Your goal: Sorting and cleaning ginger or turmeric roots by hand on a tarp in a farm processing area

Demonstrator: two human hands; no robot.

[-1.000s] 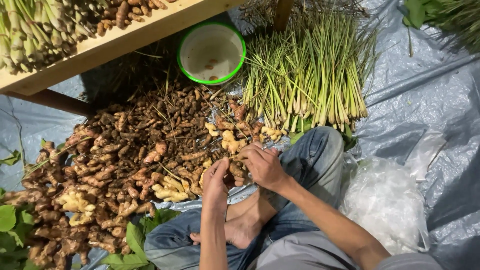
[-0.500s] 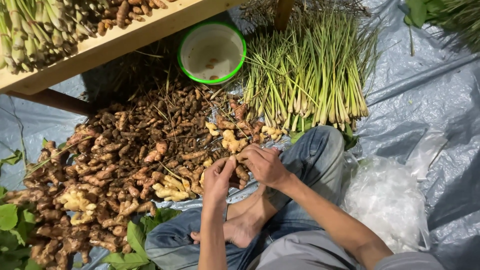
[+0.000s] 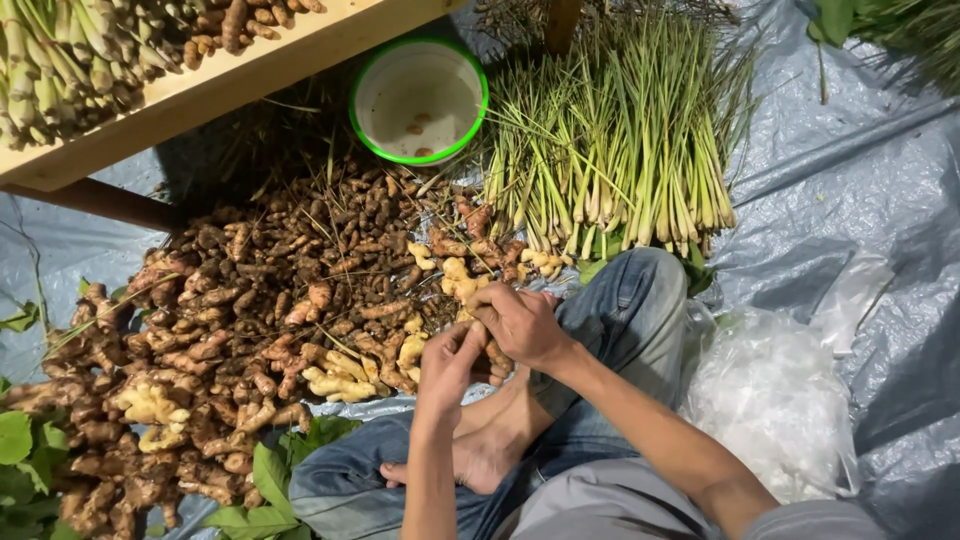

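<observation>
1. One small brown root piece sits between my two hands, above my crossed legs, its long axis running from 11 to 5 o'clock.
2. My right hand closes its grip over the upper end; my left hand pinches in from 8 o'clock.
3. Beyond, at 9 o'clock, lies the root heap; at 12, the green-rimmed bowl and lemongrass.
</observation>
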